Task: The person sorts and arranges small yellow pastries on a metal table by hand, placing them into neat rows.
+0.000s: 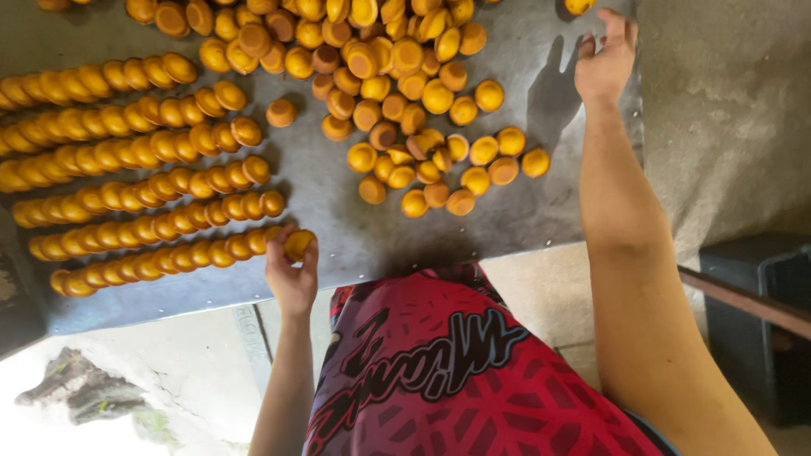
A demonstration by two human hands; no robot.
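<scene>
My left hand (291, 274) is pinched on a small round orange-yellow cake (298, 244) at the right end of the nearest row (152, 262). Several rows of such cakes (127, 152), overlapped like tiles, run across the left part of the grey sheet surface (329, 211). A loose pile of the same cakes (397, 93) spreads over the middle and far side. My right hand (604, 61) rests far out at the sheet's right edge, fingers apart and holding nothing, to the right of the pile. One cake (579, 6) lies just beyond its fingers.
The sheet's near edge (211, 300) runs just in front of my red patterned shirt (456, 371). A rough concrete surface (726, 110) borders the sheet on the right. A dark box (760, 338) and a wooden bar (743, 300) stand lower right. A rock (80, 393) lies lower left.
</scene>
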